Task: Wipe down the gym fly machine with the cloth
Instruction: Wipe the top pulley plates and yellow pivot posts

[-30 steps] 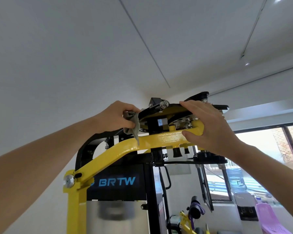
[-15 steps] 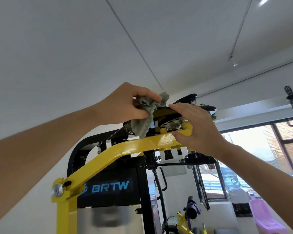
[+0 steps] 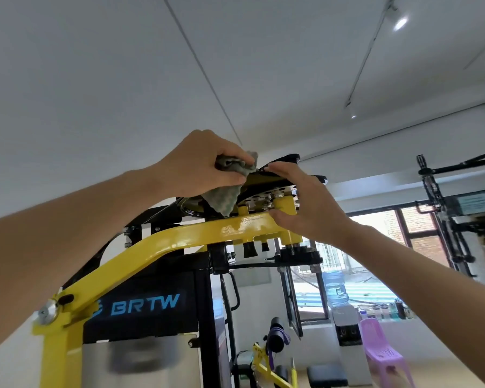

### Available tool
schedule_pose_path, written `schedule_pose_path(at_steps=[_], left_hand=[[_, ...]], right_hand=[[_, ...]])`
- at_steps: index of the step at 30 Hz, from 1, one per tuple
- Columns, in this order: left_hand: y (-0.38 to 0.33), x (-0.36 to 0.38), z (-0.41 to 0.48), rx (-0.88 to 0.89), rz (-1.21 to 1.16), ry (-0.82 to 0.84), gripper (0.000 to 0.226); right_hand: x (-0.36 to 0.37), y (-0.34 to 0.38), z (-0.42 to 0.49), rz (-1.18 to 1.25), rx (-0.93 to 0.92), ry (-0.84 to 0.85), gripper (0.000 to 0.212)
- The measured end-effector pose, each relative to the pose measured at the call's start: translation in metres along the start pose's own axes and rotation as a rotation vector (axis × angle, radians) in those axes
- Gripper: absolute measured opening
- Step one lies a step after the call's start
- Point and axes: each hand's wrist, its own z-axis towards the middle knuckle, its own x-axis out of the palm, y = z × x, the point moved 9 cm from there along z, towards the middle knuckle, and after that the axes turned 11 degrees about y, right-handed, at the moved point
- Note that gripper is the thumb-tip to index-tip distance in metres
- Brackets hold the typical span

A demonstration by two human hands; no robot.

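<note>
The fly machine has a yellow arm (image 3: 163, 247) that curves up to a pivot with a metal disc (image 3: 263, 198) at its top, above a black panel lettered BRTW (image 3: 144, 303). My left hand (image 3: 199, 166) grips a crumpled grey-green cloth (image 3: 224, 196) on top of the pivot, and the cloth hangs down over its left edge. My right hand (image 3: 305, 203) clasps the right end of the yellow pivot bracket, fingers over the top plate and thumb underneath.
A black frame and weight-stack cover (image 3: 140, 357) stand below the arm. Behind to the right are a window, a water dispenser (image 3: 338, 301), a purple plastic chair (image 3: 381, 351) and a black rack (image 3: 445, 217). The ceiling is close overhead.
My left hand lifted the cloth from the pivot's left side up onto its top. My right hand kept its hold on the bracket. The view turned slightly right.
</note>
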Motion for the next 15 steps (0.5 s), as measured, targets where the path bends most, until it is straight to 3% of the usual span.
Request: schedule_pose_path(at_steps=[5,9,15], left_hand=[[-0.029,0.011,0.015,0.077,0.221,-0.003,0.027],[-0.043,0.027,0.03,0.018,0.419,-0.007,0.016],[-0.05,0.036,0.053,-0.1,0.423,-0.032,0.02]], right_hand=[[-0.023,-0.027,-0.012,-0.186,0.082,0.042,0.074],[-0.04,-0.049,-0.02,-0.187,0.204,0.058,0.07],[-0.046,-0.065,-0.023,-0.171,0.233,0.069,0.067]])
